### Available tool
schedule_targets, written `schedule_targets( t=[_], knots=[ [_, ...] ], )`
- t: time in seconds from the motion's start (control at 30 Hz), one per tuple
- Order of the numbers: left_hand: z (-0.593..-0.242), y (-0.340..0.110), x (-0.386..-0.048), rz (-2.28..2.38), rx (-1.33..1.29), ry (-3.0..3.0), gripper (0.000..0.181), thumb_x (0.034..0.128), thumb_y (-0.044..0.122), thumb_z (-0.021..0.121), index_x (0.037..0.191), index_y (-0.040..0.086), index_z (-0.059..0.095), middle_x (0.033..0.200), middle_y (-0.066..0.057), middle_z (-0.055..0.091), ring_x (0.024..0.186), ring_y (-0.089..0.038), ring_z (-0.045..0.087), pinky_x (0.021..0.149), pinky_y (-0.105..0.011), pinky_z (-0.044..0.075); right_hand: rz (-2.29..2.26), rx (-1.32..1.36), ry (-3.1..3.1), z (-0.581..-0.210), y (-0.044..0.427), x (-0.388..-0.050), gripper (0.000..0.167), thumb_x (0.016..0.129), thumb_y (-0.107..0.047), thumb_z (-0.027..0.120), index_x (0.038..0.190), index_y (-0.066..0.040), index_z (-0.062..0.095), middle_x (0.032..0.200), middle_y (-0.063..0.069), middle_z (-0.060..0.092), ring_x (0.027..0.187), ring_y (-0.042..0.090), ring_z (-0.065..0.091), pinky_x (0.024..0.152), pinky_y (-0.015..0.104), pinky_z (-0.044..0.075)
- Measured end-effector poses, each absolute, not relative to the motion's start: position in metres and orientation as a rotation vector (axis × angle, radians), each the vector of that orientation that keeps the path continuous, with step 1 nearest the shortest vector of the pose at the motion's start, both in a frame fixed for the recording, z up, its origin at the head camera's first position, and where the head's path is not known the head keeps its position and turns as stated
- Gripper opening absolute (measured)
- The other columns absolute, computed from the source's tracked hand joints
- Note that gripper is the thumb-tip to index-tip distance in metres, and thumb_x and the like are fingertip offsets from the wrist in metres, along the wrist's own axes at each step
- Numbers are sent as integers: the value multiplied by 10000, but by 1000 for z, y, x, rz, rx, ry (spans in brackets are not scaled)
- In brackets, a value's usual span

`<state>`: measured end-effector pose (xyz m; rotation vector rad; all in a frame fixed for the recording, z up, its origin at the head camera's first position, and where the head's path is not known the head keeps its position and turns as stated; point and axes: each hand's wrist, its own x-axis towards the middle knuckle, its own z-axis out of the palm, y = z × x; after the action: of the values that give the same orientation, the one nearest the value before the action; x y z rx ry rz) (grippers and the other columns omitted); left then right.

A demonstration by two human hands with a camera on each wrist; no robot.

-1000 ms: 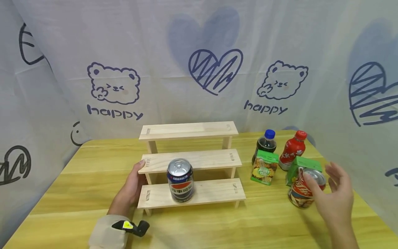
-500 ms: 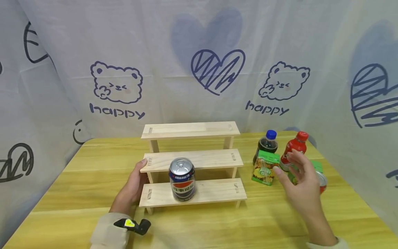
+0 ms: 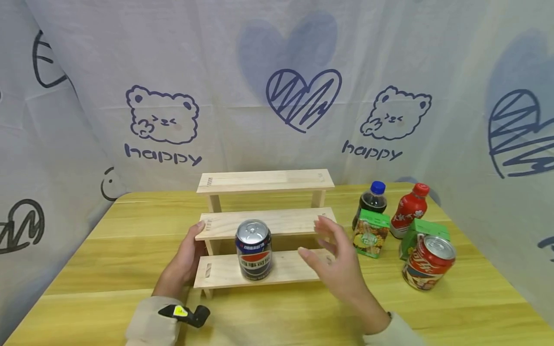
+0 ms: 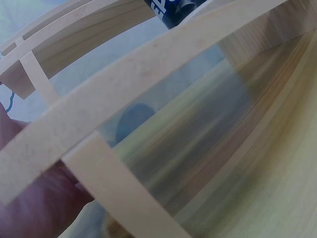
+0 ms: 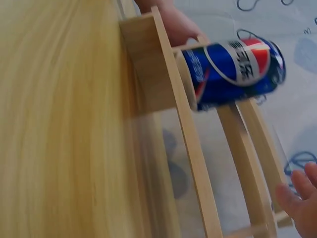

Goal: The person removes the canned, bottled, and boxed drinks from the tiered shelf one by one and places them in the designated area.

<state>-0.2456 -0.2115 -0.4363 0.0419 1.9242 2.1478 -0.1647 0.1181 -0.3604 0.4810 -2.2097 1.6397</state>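
A three-tier wooden display stand (image 3: 266, 180) stands on the table, with a blue Pepsi can (image 3: 253, 250) upright on its lowest tier. My left hand (image 3: 186, 257) grips the left end of the middle tier, thumb on top; its other fingers are mostly hidden. In the left wrist view, part of that hand (image 4: 44, 203) shows behind the wood. Over the right end of the lower tiers hovers my right hand (image 3: 339, 269), fingers spread and holding nothing. The right wrist view shows the Pepsi can (image 5: 233, 72) on the front tier, apart from the right hand's fingers (image 5: 297, 198).
Right of the stand are a blue-capped cola bottle (image 3: 372, 201), a red bottle (image 3: 408, 211), a green drink carton (image 3: 371, 234), another green carton (image 3: 433, 228) and a red can (image 3: 429, 263). A printed cloth (image 3: 229, 96) hangs behind the yellow wooden table (image 3: 108, 240).
My right hand has moved left, from beside the red can past the cartons to the stand's right end. The red can stays on the table. The left hand keeps its hold.
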Motion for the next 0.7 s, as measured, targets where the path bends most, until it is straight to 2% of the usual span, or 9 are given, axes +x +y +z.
schedule_targets(
  t=[0.1, 0.3, 0.5, 0.7],
  knots=[
    [-443, -214, -250, 2153, 1, 1918, 707, 921, 653, 235, 1491, 239, 170, 1421, -145, 310, 1283, -327, 347, 995, -437, 335, 1668, 511, -2259, -362, 100, -165, 711, 787, -187, 766, 1389, -93, 399, 1313, 116, 495, 1204, 226, 490, 978, 334, 429],
    [-448, -215, -251, 2164, 6, 1945, 691, 921, 656, 227, 1481, 253, 195, 1403, -146, 327, 1268, -326, 361, 977, -424, 346, 1711, 565, -2316, -363, 66, -168, 786, 756, -284, 792, 1409, -121, 386, 1341, 59, 474, 1216, 204, 474, 999, 363, 413],
    [-444, -213, -249, 2170, -1, 1939, 685, 926, 630, 243, 1477, 225, 199, 1402, -158, 325, 1258, -325, 364, 975, -418, 342, 1746, 631, -2284, -365, 44, -172, 814, 744, -258, 807, 1416, -94, 378, 1312, 10, 466, 1195, 159, 463, 971, 341, 437],
    [-439, -212, -247, 2172, -6, 1913, 686, 931, 619, 256, 1483, 216, 190, 1428, -153, 304, 1284, -331, 338, 1001, -438, 316, 1755, 615, -2308, -366, 34, -172, 848, 737, -310, 808, 1430, -114, 362, 1288, -29, 460, 1177, 135, 476, 950, 335, 450]
  ],
)
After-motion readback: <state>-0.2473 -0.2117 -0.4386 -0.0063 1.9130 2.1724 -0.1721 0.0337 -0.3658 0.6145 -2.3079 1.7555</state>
